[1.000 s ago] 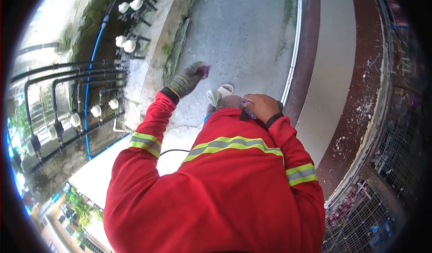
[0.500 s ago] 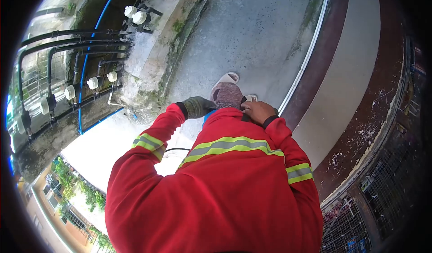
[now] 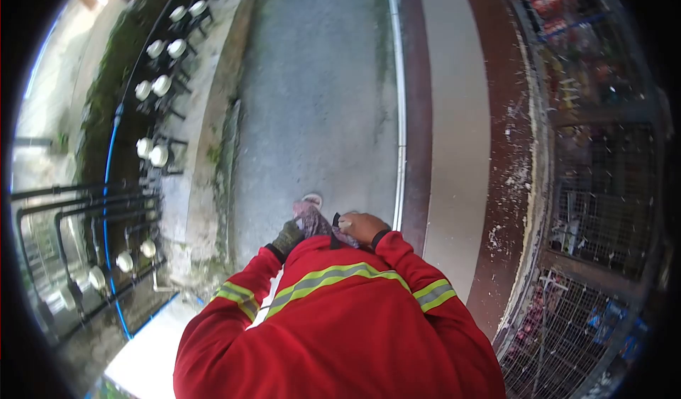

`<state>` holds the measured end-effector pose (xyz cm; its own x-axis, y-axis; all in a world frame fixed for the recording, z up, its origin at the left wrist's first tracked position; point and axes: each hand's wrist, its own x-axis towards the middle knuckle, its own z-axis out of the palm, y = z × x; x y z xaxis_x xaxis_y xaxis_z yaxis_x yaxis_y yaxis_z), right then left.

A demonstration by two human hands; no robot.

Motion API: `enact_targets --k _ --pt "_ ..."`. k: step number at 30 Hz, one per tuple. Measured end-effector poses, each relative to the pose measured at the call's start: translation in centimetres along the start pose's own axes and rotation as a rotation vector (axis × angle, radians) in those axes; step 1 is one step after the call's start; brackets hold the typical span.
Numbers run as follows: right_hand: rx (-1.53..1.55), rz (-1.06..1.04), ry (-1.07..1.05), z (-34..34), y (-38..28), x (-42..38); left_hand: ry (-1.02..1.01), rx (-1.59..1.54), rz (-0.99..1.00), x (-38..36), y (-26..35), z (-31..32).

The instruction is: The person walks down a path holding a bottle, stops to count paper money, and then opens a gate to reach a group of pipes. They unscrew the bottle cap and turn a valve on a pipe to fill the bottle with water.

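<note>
My left hand (image 3: 287,236), in a grey-green knit glove, is closed at the left side of my waist, by the hem of my red jacket (image 3: 340,314) with yellow-and-grey reflective bands. What its fingers hold is hidden. My bare right hand (image 3: 364,227) is at the right side of the hem, its fingers curled by a short black strap (image 3: 335,233). Between the hands show mottled pinkish-grey trousers (image 3: 312,219) and the tip of a light shoe (image 3: 312,199) on the ground.
A concrete path (image 3: 312,101) runs ahead. On the left, white-capped water meters (image 3: 159,156) with black pipes and a blue hose (image 3: 110,158) line a mossy ledge. A white pipe (image 3: 400,115) edges the path on the right, beside a tiled strip (image 3: 457,115) and wire-mesh cages (image 3: 596,200).
My view has turned, so the path now runs straight ahead and more cages show on the right. Both hands stay at my waist; the foot in view has shifted.
</note>
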<state>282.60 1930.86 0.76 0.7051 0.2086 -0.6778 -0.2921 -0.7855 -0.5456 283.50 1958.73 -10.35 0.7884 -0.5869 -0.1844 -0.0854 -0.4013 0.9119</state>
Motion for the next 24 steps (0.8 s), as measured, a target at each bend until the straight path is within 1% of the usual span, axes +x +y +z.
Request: enact_targets --k 2,3,4,5,7,9,10,13,17,24 --pt "0.118 0.009 0.0 -0.2 0.6 -0.8 -0.001 0.26 0.278 0.8 -1.5 -0.6" --pt "0.184 -0.001 0.0 0.1 1.4 -0.8 -0.034 0.379 0.346 1.4 -1.8 -1.4" --pt "0.147 -0.047 0.043 1.3 2.9 -0.3 -0.313 0.789 0.182 2.4 1.7 -3.0" --pt "0.116 -0.087 0.084 2.1 4.0 0.3 -0.663 1.182 0.128 3.5 5.5 -4.6" --pt "0.108 0.01 0.026 -0.3 1.6 -2.1 -0.494 0.855 -0.049 4.4 4.6 -3.9" --pt "0.033 -0.04 -0.001 -0.5 1.6 -2.0 -0.424 0.726 -0.155 5.0 1.7 -2.5" --pt "0.091 -0.006 0.037 -0.4 1.5 -2.2 -0.412 0.701 -0.178 5.3 0.4 -1.9" --pt "0.156 -0.051 0.077 -0.6 1.8 -2.6 -0.429 0.677 -0.201 4.7 -1.6 -1.9" --pt "0.143 0.022 0.14 0.5 3.7 -1.5 -0.443 0.68 -0.206 5.0 -2.7 -2.3" --pt "0.161 0.016 0.107 0.4 4.1 -1.4 -0.487 0.781 -0.244 8.3 -2.2 0.2"
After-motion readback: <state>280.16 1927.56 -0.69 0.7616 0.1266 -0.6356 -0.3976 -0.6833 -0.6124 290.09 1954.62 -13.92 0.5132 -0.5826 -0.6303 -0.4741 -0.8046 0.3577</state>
